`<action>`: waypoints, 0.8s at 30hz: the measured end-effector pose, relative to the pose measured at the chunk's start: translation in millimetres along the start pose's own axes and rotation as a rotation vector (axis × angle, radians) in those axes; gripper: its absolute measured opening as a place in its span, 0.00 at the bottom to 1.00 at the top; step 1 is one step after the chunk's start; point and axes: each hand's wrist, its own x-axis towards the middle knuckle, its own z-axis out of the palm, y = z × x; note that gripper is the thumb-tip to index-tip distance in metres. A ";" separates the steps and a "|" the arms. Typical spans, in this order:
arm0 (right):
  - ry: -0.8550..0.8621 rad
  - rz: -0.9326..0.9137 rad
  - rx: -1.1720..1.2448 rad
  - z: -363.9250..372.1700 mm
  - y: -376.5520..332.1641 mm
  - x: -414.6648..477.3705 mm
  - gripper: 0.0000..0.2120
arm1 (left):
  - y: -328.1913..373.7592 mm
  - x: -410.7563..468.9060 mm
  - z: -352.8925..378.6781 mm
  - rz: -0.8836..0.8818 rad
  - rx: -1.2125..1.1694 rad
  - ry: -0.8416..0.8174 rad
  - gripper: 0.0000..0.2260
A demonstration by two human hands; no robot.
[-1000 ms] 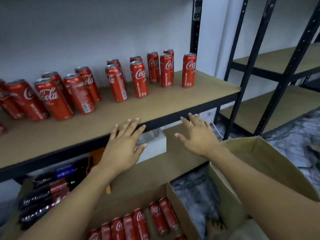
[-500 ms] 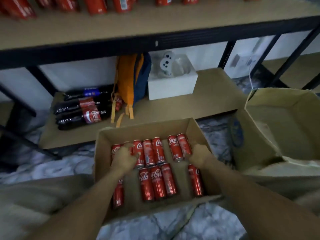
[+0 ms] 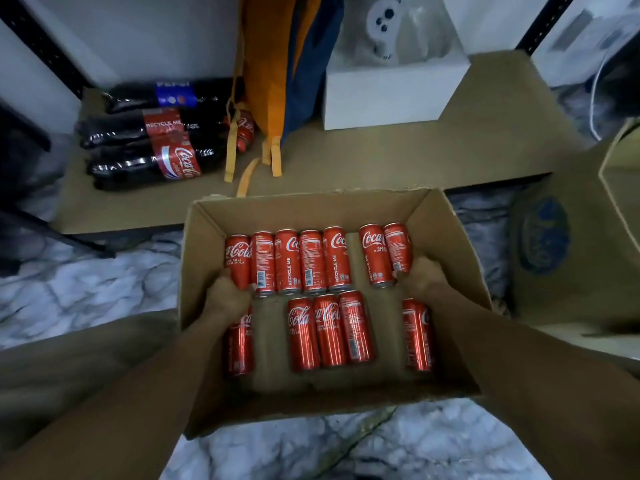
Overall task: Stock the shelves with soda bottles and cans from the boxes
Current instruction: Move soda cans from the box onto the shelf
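An open cardboard box [image 3: 446, 237] on the floor holds several red Coca-Cola cans lying on their sides in two rows. My left hand [image 3: 227, 301] is inside the box and grips the bottom end of the far-left can [image 3: 238, 259] in the back row. My right hand [image 3: 420, 277] grips the bottom end of the far-right can [image 3: 398, 245] in that row. Three cans [image 3: 329, 329] lie together in the front row, with one more at each side.
The low shelf board [image 3: 415, 161] behind the box carries several dark soda bottles [image 3: 149, 147] lying at left, an orange and blue bag [image 3: 280, 64] and a white box [image 3: 391, 95]. A second cardboard box [image 3: 571, 258] stands at right. The floor is marble-patterned.
My view dropped from the upper shelf of standing cans to the box on the floor. Both hands went from open near the shelf edge down into the box and closed on cans.
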 end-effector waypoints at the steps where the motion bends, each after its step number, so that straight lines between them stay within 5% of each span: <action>1: 0.035 -0.010 0.002 2.2 -3.2 1.6 0.23 | 0.4 7.1 3.2 -0.019 0.003 -0.008 0.26; 5: 0.132 -0.033 0.012 16.5 -7.6 6.6 0.32 | 9.2 20.8 18.0 -0.074 0.138 0.057 0.33; 8: 0.110 -0.004 0.087 26.4 -0.5 12.8 0.25 | 18.5 24.9 27.0 -0.121 0.290 0.100 0.33; 15: 0.194 0.054 0.140 28.0 -12.6 31.0 0.30 | 12.4 35.9 47.3 -0.138 0.212 0.194 0.31; 24: 0.003 0.018 0.060 3.9 -6.2 19.7 0.25 | 19.7 36.6 38.2 -0.163 0.239 0.159 0.40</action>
